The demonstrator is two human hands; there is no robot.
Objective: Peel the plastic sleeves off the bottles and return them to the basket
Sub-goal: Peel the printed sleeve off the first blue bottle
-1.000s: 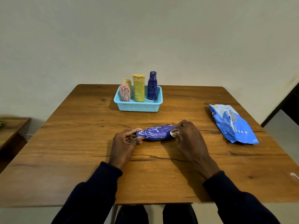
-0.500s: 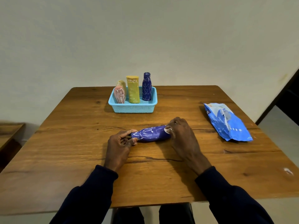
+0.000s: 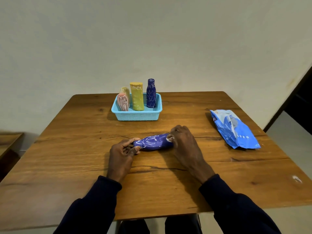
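Note:
A purple-sleeved bottle [image 3: 154,141] lies on its side in the middle of the wooden table [image 3: 84,166]. My left hand [image 3: 122,155] pinches its narrow left end. My right hand [image 3: 184,142] grips its wide right end, where a bit of white shows between the fingers. At the back stands a light blue basket [image 3: 136,115] holding a pink-sleeved bottle [image 3: 123,102], a yellow one [image 3: 137,96], a purple one [image 3: 151,93] and a pale yellow one [image 3: 125,91] half hidden behind the pink.
A blue and white plastic bag [image 3: 233,130] lies near the table's right edge. A lower wooden surface [image 3: 8,141] shows at the far left. A dark doorway [image 3: 298,102] is at the right.
The view has shifted slightly. Both hands stay on the ends of the lying purple bottle, and it has hardly moved on the table.

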